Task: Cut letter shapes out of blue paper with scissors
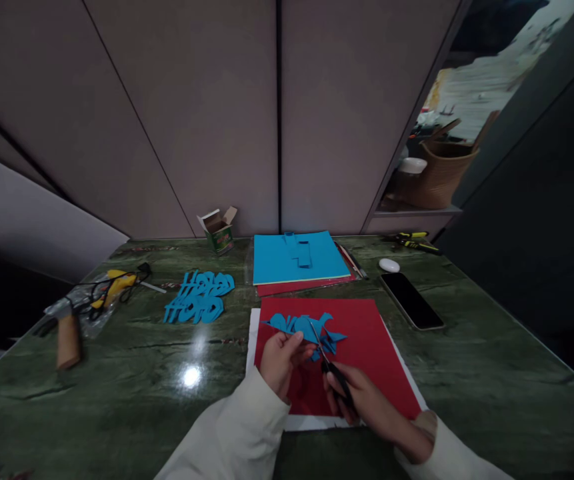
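Observation:
My left hand [281, 360] pinches a blue paper cutout [301, 325] and holds it up over a red sheet [367, 333]. My right hand [361, 399] grips black-handled scissors [327, 360], whose blades point up into the cutout's lower edge. Both hands hover just above the red sheet, which lies on a white sheet [253, 333] near the front of the green marble table [167, 393]. Both arms wear cream sleeves.
A finished blue cutout [199, 298] lies to the left. Behind are a stack of blue and red paper [297, 259], a small open box [219, 230], a phone [411, 300], a white oval object [389, 265], pliers [414, 241], and tools in a plastic bag [94, 297] at far left.

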The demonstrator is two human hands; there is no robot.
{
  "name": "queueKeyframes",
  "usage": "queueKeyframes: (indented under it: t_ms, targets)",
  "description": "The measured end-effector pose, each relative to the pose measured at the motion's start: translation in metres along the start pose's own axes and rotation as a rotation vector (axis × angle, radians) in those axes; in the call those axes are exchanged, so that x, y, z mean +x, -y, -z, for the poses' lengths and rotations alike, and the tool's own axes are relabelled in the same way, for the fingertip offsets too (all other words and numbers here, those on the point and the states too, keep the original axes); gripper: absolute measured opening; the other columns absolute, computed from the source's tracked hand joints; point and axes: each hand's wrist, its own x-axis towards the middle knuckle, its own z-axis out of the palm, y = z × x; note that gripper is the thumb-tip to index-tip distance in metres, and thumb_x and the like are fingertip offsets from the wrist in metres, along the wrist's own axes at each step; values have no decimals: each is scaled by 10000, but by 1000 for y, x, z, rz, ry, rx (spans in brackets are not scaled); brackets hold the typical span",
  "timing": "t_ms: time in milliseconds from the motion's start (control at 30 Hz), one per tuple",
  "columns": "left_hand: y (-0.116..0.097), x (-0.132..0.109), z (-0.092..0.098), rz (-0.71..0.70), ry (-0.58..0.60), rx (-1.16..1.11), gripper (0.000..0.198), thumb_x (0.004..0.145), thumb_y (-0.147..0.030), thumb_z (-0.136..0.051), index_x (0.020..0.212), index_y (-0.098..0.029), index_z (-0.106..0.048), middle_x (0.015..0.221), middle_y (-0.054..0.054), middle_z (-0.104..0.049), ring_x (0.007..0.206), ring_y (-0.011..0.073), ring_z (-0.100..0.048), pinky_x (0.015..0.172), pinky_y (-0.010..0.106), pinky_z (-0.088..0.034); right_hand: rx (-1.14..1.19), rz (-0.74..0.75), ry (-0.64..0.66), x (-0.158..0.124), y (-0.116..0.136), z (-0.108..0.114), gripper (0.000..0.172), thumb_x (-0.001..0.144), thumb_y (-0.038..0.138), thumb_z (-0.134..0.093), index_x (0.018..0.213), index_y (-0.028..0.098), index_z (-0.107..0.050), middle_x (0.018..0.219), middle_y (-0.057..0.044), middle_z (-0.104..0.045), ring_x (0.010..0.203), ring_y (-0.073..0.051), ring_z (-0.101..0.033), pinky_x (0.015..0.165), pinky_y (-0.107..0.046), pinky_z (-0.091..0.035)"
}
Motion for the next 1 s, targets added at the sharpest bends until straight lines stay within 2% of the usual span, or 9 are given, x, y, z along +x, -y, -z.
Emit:
queueKeyframes:
  t_ms: [1000]
  targets:
    - [2,3,2,-1,8,-15,283,587,-259,-712,592,-134,-459,562,22,-628,598,148,-639,533,203,-506,-2,8,4,3,-6,1,314,805,458,-427,692,167,-464,463,49,-512,317,-52,-409,300,-140,-281]
